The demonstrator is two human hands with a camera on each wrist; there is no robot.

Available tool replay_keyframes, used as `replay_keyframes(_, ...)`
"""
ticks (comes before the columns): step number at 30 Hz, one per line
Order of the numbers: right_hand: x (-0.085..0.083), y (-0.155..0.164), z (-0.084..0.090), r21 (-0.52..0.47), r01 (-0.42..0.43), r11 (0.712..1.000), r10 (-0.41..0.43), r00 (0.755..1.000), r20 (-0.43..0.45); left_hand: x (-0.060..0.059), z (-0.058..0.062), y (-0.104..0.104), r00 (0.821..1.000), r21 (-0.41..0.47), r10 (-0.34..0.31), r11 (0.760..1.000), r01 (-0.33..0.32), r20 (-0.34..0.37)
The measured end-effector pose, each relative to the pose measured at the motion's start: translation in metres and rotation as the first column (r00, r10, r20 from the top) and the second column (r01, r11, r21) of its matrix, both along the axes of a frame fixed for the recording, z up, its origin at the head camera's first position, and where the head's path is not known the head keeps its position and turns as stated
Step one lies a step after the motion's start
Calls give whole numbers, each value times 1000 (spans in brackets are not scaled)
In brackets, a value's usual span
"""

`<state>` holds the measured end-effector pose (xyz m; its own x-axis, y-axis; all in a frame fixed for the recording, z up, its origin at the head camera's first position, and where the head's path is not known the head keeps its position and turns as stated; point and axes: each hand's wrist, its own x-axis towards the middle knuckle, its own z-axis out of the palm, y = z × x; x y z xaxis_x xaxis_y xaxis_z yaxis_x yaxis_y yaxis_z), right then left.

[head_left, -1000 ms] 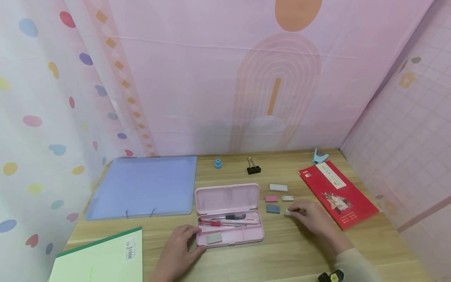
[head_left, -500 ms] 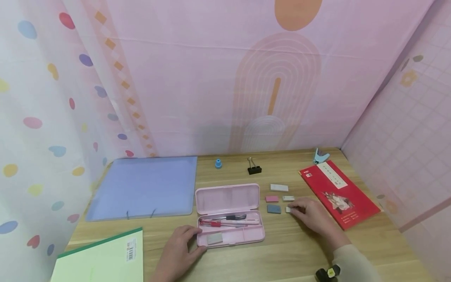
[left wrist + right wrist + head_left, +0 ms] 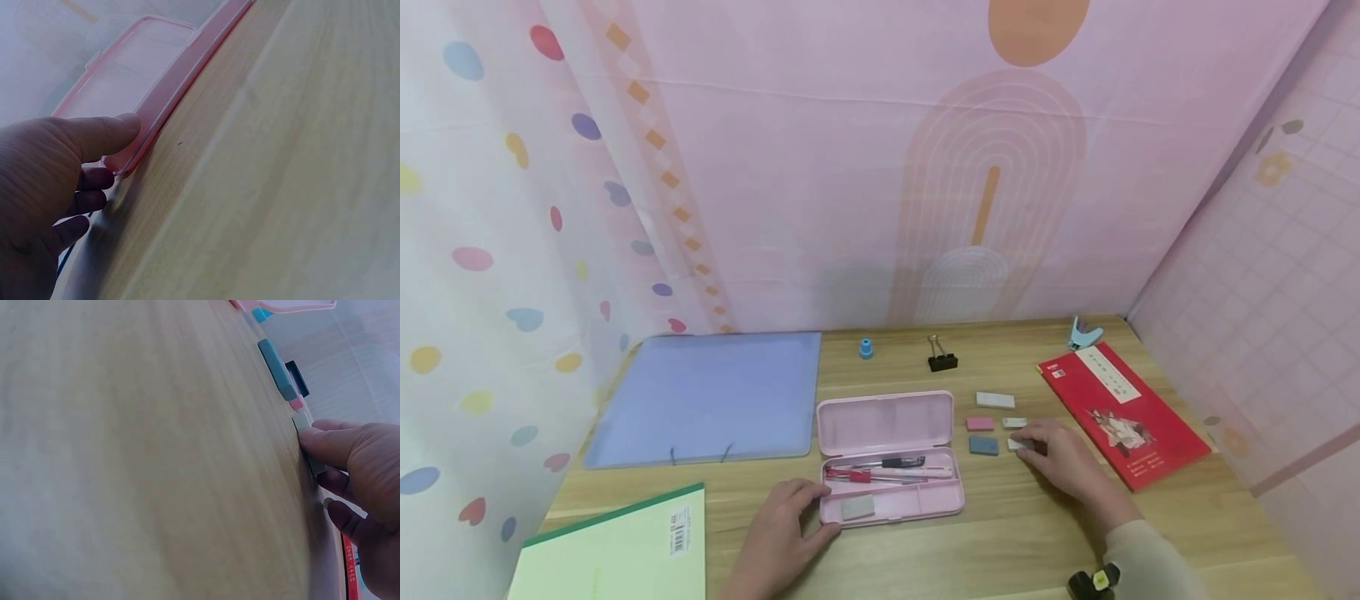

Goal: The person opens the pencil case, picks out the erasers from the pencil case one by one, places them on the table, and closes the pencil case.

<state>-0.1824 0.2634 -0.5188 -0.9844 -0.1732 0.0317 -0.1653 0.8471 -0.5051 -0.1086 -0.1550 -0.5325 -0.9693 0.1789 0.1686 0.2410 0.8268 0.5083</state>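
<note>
My left hand grips the left end of an open pink pencil case, thumb at its front edge. In the left wrist view the thumb lies against the case's side. Pens lie in the case's rear compartment, and a grey-white eraser sits in the front left one. With thumb and fingers my right hand pinches a small whitish eraser low at the tabletop. Just left of it lies a blue eraser; behind are a pink eraser, a small white eraser and a longer white one.
A blue folder and a green notebook occupy the left side. At the back stand a small blue cap-shaped piece and a black binder clip. A red booklet and a light-blue clip-like item are at right.
My right hand has shifted the small eraser slightly away from me, into line with the blue eraser, and more of it shows now. My left hand stays on the pencil case.
</note>
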Motion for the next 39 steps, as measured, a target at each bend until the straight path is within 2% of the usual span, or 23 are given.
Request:
replay_keyframes(5, 0, 0, -1, -6, -2, 1000, 2, 1000, -9, 1, 1, 0, 1000, -5, 5, 1000, -5, 7)
replay_keyframes(9, 5, -6, 5, -26, -16, 1000, 14, 997, -74, 1, 2, 0, 1000, -8, 1, 1000, -1, 5)
replay_keyframes(12, 11, -23, 15, -55, -68, 996, 61, 992, -115, 0, 3, 0, 1000, -4, 0, 1000, 0, 1)
replay_keyframes(15, 20, -52, 22, -64, -158, 985, 149, 981, -124, 0, 3, 0, 1000, 1, 3, 1000, -3, 4)
replay_keyframes(18, 29, -86, 22, -59, -279, 959, 267, 951, -154, 0, 3, 0, 1000, 3, 5, 1000, -5, 9)
replay_keyframes(22, 38, -129, 16, -26, -440, 898, 422, 876, -233, 0, 2, 0, 1000, -1, 5, 1000, -5, 13)
replay_keyframes(25, 42, -155, 12, 33, -513, 858, 502, 821, -272, 0, 3, 1, 1000, -1, 4, 1000, -4, 12)
replay_keyframes(27, 43, -168, 9, 64, -537, 841, 532, 798, -282, -1, 3, 1, 1000, 2, 2, 1000, -2, 7)
replay_keyframes(30, 43, -180, 4, 122, -549, 827, 558, 775, -297, -1, 2, 0, 1000, 5, -5, 1000, 5, -1)
replay_keyframes(33, 43, -187, 1, 183, -537, 823, 567, 761, -316, -1, 1, 0, 1000, 10, -9, 1000, 8, 7)
replay_keyframes(39, 45, -193, 0, 254, -509, 823, 567, 761, -315, -1, 0, -1, 1000, 5, -8, 1000, 8, 17)
